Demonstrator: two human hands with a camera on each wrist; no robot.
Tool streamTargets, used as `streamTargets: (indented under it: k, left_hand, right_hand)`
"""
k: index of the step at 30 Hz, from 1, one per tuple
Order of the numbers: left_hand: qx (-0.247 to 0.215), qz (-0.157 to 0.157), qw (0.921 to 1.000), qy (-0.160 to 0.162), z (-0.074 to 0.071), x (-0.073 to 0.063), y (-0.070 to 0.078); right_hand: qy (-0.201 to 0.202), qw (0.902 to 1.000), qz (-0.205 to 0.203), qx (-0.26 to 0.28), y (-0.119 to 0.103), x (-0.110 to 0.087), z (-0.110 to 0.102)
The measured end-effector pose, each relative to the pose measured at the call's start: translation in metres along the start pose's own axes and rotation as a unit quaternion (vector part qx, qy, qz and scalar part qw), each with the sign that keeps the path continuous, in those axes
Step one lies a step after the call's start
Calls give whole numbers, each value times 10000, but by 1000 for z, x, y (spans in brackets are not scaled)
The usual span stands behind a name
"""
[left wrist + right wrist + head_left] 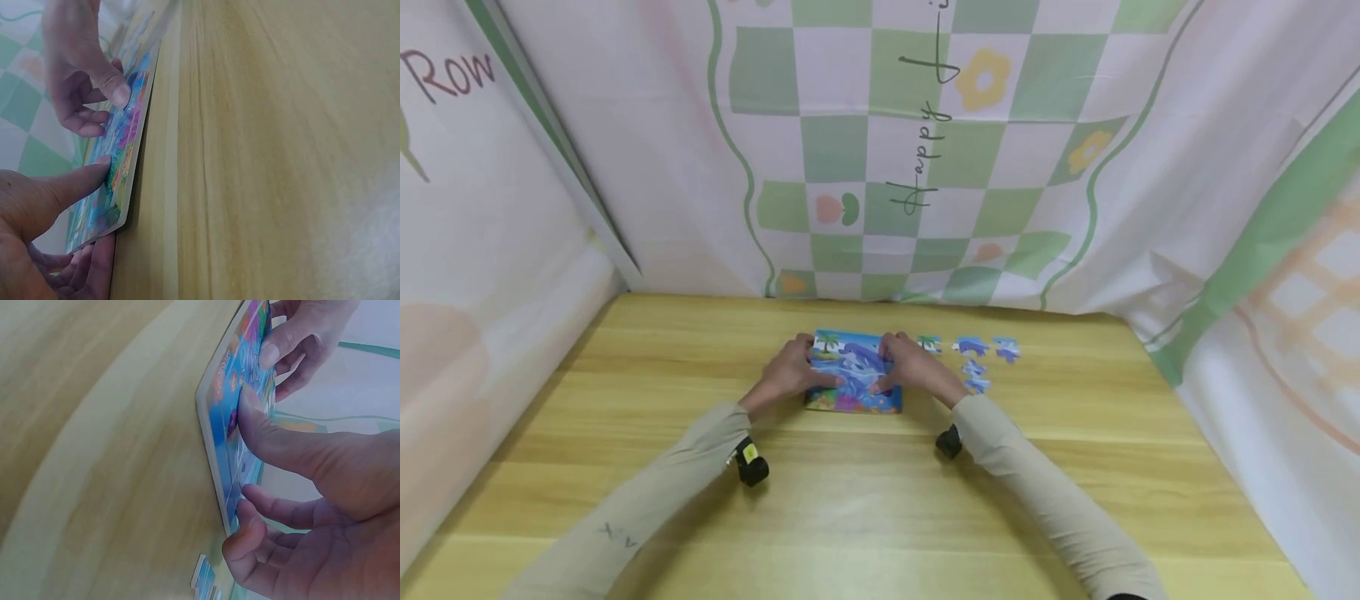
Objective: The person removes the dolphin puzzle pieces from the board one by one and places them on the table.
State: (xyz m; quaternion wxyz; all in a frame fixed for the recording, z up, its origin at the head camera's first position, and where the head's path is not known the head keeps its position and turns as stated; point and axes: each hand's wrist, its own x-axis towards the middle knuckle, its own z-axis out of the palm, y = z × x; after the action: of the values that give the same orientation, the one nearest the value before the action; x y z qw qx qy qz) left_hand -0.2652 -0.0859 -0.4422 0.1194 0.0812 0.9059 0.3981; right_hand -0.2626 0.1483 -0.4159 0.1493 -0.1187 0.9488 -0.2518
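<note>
A jigsaw puzzle board (853,398) with a blue sea picture and dolphins lies between both hands on the wooden table. My left hand (788,367) grips its left side, thumb on the picture and fingers under the edge, as the left wrist view (103,219) shows. On the right side, my right hand (917,367) holds the board with its thumb on the picture and bent fingers at the upper right part. In the right wrist view, the thumb (259,428) touches the surface; part of the board is hidden behind the fingers.
Several loose puzzle pieces (972,346) lie right of the board, one partly behind the right hand. Printed cloth (910,167) hangs behind the table (850,500) and along both sides. A small black camera (752,467) is strapped at the left wrist, another (949,442) at the right.
</note>
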Motion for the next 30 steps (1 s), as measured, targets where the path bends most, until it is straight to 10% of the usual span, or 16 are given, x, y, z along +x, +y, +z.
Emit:
streamTargets:
  k: [20, 30]
  left_hand:
    - [-19, 19, 10000, -78, -1, 4, -3]
    - [-129, -5, 9999, -94, -2, 3, -3]
  right_hand:
    - [154, 9997, 119, 178, 3, -1, 3]
    - [-27, 9956, -772, 531, 15, 1, -1]
